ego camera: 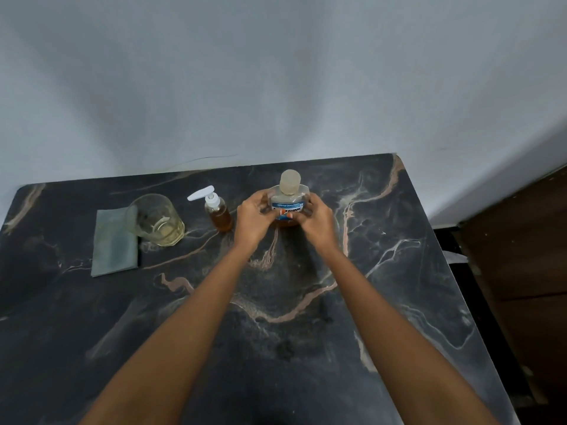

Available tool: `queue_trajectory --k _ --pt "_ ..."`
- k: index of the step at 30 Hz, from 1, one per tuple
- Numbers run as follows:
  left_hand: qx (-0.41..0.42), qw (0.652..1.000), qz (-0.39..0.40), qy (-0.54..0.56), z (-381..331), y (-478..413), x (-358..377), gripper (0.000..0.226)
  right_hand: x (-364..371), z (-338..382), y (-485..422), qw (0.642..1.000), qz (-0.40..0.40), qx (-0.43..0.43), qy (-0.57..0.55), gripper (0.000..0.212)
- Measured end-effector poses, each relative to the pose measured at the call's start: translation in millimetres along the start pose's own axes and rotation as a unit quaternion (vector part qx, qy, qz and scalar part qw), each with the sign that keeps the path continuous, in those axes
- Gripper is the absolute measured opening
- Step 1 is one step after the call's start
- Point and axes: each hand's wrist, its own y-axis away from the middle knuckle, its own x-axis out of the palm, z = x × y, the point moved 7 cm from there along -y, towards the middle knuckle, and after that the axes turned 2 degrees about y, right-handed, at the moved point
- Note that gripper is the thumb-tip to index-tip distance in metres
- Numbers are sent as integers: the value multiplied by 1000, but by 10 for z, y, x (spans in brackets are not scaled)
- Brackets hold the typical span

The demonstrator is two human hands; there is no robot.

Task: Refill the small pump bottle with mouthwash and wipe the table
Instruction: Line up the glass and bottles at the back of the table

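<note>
The mouthwash bottle [288,196] stands upright near the table's far edge, clear with a blue label, amber liquid low inside and a pale cap on top. My left hand [253,217] grips its left side and my right hand [317,220] its right side. The small pump bottle [218,214], with a white pump head and amber liquid, stands just left of my left hand, not touching it. A folded grey-green cloth [113,245] lies flat further left.
A clear drinking glass [155,220] holding a little pale liquid stands on the cloth's right edge. The dark marbled table [276,302] meets a pale wall at the back. Its right edge drops off beside dark wooden furniture [521,271].
</note>
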Motion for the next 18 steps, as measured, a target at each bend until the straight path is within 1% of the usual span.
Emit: queue_trajectory --k 7,11,13,16,18 --pt "-17 1000 -2 8 46 -30 -8 47 26 -13 -35 1000 13 -4 14 43" --pt "-25 999 -11 19 61 8 -2 45 27 4 19 999 6 2 41 53" --pt "-28 999 -21 40 63 57 -20 45 19 1 74 999 -8 12 40 54" --pt "-34 997 -24 70 80 141 -38 49 -26 3 184 998 -44 14 35 50" --pt "-41 996 -20 76 100 203 -60 53 -60 9 272 996 -71 7 51 46"
